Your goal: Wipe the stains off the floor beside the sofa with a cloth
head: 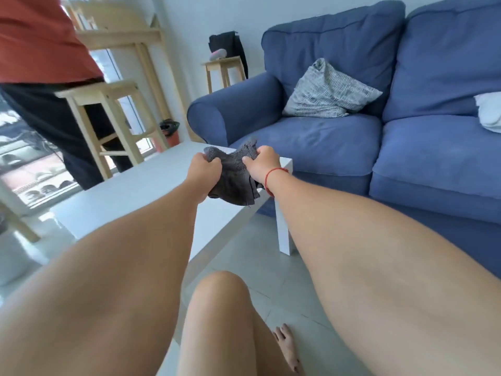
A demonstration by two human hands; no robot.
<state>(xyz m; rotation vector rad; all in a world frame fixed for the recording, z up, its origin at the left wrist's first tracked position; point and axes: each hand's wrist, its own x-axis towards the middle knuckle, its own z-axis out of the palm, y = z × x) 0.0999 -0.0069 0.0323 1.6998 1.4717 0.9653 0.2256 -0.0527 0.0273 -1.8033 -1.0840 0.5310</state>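
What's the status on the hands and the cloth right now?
Left hand and right hand both gripping cloth. Cloth held above white table, not on floor. Nothing blocking.

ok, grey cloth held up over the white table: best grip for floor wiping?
Judgement: the cloth hangs bunched between the left hand and right hand, each pinching a top edge, the rest drooping over the white table. Better to gather the drooping middle into one palm from above, folded into a pad, so a flat face meets the floor.
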